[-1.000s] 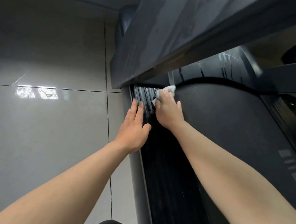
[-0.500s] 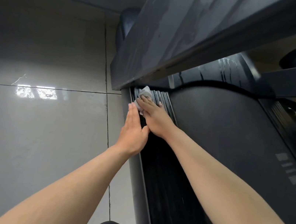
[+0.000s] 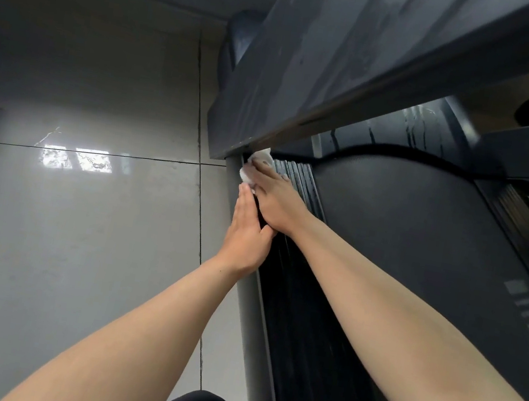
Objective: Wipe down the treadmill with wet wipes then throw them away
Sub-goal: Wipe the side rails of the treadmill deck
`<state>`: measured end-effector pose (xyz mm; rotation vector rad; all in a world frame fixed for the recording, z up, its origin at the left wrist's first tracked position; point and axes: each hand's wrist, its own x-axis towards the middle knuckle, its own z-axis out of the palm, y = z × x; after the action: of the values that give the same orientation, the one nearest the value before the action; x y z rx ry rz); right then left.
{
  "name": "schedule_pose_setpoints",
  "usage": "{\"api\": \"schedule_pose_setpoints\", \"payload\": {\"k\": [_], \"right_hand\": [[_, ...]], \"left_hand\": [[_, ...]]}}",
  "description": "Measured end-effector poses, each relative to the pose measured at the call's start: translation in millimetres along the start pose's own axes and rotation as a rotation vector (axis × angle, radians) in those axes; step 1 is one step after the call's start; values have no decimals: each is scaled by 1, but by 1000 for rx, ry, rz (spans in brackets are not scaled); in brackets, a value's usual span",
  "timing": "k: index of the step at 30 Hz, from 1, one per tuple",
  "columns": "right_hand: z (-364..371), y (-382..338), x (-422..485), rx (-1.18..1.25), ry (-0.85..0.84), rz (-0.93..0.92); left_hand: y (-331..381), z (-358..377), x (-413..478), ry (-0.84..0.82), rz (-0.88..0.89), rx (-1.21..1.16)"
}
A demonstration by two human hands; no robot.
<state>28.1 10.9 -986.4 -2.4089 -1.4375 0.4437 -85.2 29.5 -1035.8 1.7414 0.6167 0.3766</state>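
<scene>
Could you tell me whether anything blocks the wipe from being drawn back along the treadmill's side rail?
Yes: the left hand lies flat on the side rail directly behind the wipe, which the right hand presses down near the upright.

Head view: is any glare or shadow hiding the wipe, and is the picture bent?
Head view: window glare sits on the floor tile, clear of the work; the wet wipe under the right hand is blown-out white, without detail, in shadow beneath the dark upright; the wide-angle lens slightly bows the grey side rail; the belt is dim.
</scene>
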Motion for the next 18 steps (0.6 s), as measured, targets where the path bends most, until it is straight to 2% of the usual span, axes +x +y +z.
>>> {"api": "schedule_pose_setpoints", "payload": {"k": [5,18], "right_hand": [[-3,-6,-23,-35,-84,-69],[0,-26,13,-182,-126,40]], "left_hand": [[-5,6,-16,69,-22,-25],[-9,0,-13,133,-53,91]]}}
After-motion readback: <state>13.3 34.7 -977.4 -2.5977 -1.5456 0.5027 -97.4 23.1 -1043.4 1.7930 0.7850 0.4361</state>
